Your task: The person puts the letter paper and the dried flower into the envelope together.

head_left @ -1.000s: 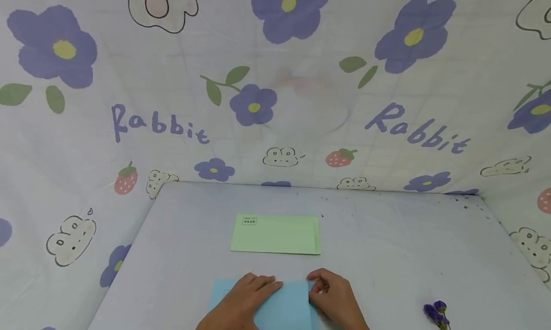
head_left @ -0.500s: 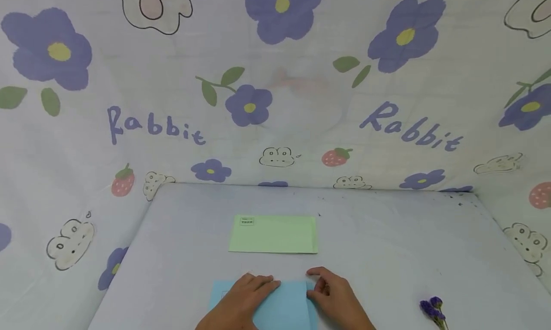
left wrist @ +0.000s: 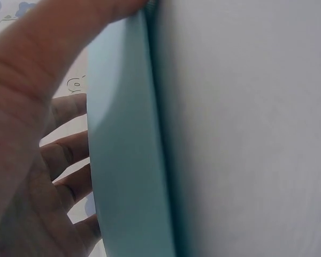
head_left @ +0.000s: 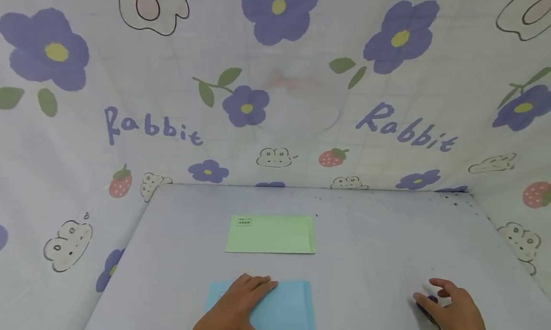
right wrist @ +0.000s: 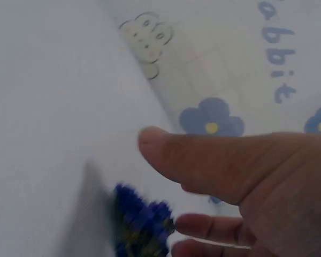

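A light blue envelope (head_left: 284,303) lies at the front of the table, its narrow flap strip at the right end. My left hand (head_left: 241,301) spans it, with the thumb at one long edge and the fingers at the other. In the left wrist view the fingertips are hidden behind the edge of the blue envelope (left wrist: 125,160). My right hand (head_left: 456,308) is at a small bunch of purple flowers (head_left: 426,305), thumb and fingers apart. In the right wrist view, fingertips come close to the flowers (right wrist: 142,222); whether they touch I cannot tell.
A green envelope (head_left: 269,234) with a small printed box lies flat behind the blue one. The pale table (head_left: 370,253) ends at a printed cloth backdrop (head_left: 301,129) with flowers and rabbits. Small dark specks dot the table's back right corner.
My right hand has left the right end of the blue envelope and moved right to the purple flowers. My left hand stays on the envelope. The head view has shifted slightly.
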Tool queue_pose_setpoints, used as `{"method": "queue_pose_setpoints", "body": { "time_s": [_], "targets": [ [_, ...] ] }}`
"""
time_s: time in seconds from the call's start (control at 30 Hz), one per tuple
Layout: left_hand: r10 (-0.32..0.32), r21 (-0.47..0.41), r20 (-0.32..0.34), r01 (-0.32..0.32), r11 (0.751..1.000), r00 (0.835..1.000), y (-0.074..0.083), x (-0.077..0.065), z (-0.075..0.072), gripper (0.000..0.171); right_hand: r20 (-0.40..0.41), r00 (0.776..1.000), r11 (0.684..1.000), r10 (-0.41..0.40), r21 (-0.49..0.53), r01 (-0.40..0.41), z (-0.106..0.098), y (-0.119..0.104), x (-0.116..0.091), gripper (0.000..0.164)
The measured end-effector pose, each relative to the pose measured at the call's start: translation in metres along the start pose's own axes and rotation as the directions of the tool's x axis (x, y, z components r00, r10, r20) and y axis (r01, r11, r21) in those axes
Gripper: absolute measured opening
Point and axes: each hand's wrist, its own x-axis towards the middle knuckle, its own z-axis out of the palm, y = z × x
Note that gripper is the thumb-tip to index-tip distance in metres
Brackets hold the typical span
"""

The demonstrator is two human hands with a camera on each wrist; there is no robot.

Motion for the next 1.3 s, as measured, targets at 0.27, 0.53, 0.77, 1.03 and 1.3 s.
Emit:
{"method": "queue_pose_setpoints", "body": {
  "time_s": [0.27,0.53,0.77,1.03,1.3],
  "targets": [
    [0.016,-0.007,-0.012,-0.016,1.0,1.0,0.0,0.0,-0.001,0.103,0.124,0.986,0.991,-0.115,-0.055,0.122,0.01,0.004,0.0,0.037],
    [0.001,-0.014,-0.002,-0.001,1.0,1.0,0.001,0.0,-0.001,0.102,-0.069,0.986,0.979,-0.15,0.129,0.158,0.004,-0.02,-0.02,0.031],
    [0.013,-0.019,-0.018,-0.014,1.0,1.0,-0.003,-0.002,0.0,0.105,-0.123,0.992,0.732,0.014,0.678,0.074,0.014,-0.018,-0.024,0.03],
    [-0.011,-0.015,0.009,0.011,1.0,1.0,-0.002,-0.003,0.002,0.102,0.013,0.975,0.395,-0.221,0.915,0.077,0.038,-0.014,-0.019,0.026],
    [-0.014,-0.005,0.009,0.014,1.0,1.0,-0.002,-0.002,0.0,0.103,0.036,0.963,0.228,-0.267,0.973,0.026,0.041,-0.013,-0.015,0.023]
  ]
}}
